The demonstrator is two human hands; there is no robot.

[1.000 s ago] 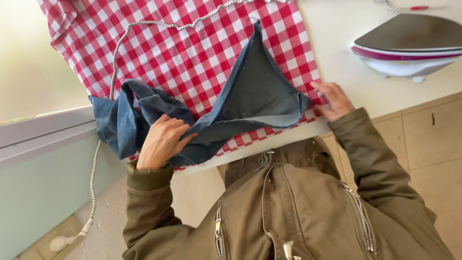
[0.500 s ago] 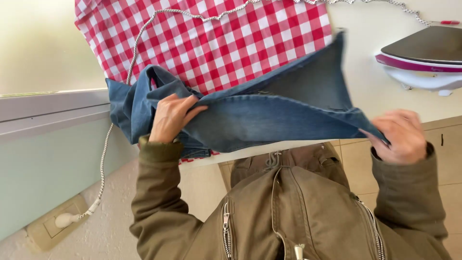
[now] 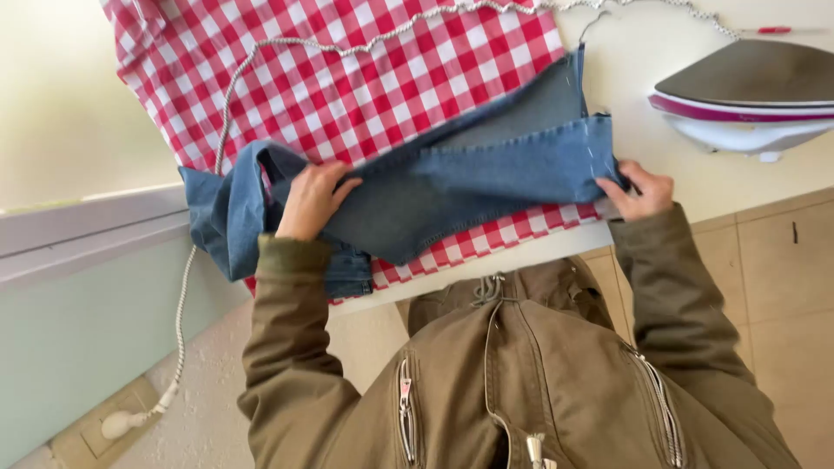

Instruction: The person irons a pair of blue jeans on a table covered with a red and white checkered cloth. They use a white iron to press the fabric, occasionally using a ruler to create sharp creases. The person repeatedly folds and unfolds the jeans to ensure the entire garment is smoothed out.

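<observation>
Labels: none legible, only a small red pen (image 3: pixel 773 30) at top right | Hidden: white iron (image 3: pixel 747 100) cut off at right edge; braided cord (image 3: pixel 187 287) runs down to a wall plug, possibly the iron's | Denim garment (image 3: pixel 469 187) stretched over red checked cloth (image 3: pixel 365 78) | Left hand (image 3: pixel 308 200) gripping folded end | Right hand (image 3: pixel 638 189) pinching opposite edge
</observation>
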